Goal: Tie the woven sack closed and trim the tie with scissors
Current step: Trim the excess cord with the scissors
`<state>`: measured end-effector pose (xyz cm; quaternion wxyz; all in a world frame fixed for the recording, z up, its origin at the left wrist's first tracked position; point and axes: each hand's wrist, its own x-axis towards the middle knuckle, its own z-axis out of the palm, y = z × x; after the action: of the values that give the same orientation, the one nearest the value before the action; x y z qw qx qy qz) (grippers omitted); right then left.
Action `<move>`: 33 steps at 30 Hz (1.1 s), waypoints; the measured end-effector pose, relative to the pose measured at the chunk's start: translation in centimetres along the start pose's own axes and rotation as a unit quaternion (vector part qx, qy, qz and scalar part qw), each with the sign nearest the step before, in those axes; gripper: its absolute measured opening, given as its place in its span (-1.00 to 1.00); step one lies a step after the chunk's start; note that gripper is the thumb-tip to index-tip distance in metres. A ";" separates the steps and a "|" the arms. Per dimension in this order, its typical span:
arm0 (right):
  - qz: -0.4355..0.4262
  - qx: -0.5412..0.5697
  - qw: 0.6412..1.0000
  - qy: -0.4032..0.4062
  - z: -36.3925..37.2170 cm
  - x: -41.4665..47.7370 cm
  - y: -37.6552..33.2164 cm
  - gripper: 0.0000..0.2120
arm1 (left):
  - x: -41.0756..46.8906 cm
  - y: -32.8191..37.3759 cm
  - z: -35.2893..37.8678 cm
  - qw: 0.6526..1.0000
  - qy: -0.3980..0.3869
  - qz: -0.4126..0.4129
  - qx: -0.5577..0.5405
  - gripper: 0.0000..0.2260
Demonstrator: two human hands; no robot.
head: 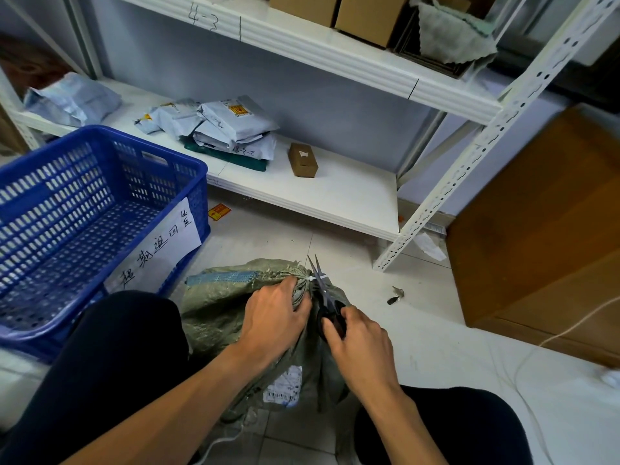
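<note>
One white tie (317, 277) cinches the gathered neck of the woven sack (218, 307) on the floor between the person's knees. The left hand (273, 318) grips that neck; the right hand (359, 350) holds the scissors (322, 286), blades parted around the tie. A blue crate (94, 213) stands just left.

The person wears dark navy trousers (117, 350) over both knees, near left and near right, with forearms (201, 391) bare down to the left hand (273, 317) and right hand (360, 350).
</note>
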<state>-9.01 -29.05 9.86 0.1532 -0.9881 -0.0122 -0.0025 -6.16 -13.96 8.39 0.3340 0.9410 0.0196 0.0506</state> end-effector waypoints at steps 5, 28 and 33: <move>0.009 0.003 1.000 0.015 -0.1 0.0 -0.3 -0.56 | -0.1 0.0 0.0 1.000 0.003 0.002 0.007 -0.76; 0.050 0.002 0.999 -0.001 -0.3 -0.2 0.0 -0.51 | -0.5 0.3 0.3 0.998 -0.029 0.027 0.047 -0.76; 0.029 -0.010 1.000 0.002 -0.3 -0.1 0.1 -0.53 | -0.4 0.3 0.3 0.999 -0.026 0.018 0.038 -0.76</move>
<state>-9.09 -29.24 10.12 0.1431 -0.9896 0.0171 0.0003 -6.56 -14.36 8.31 0.2971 0.9543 -0.0038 0.0313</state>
